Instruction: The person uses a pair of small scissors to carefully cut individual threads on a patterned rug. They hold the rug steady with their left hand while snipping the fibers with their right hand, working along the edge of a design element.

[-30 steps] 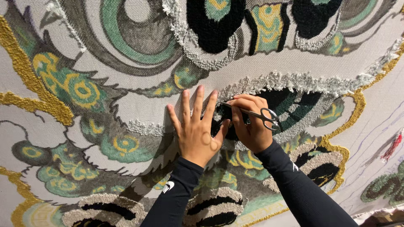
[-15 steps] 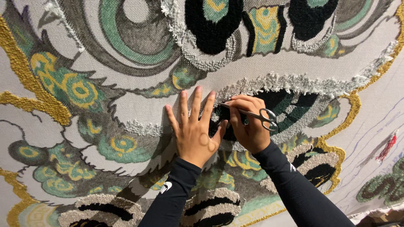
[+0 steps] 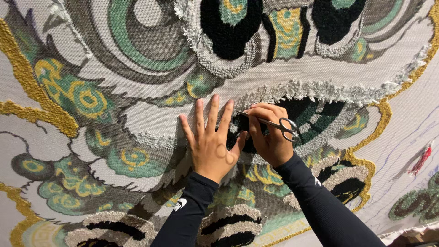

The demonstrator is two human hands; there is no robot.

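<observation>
The left hand (image 3: 211, 142) presses flat, fingers spread, steadying the tufted rug (image 3: 137, 110), while just right the right hand (image 3: 270, 137) grips small scissors (image 3: 274, 124), blades apparently closed, against dark pile.

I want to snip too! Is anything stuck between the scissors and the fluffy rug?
Nothing visible is. The right hand holds the scissors with their tips at the rug's dark yarn, and the left hand lies flat beside them, not across the blades.

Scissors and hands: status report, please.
Left hand flat on tufted rug. Right hand grips small scissors, tips at dark pile. Nothing in the way.
</observation>
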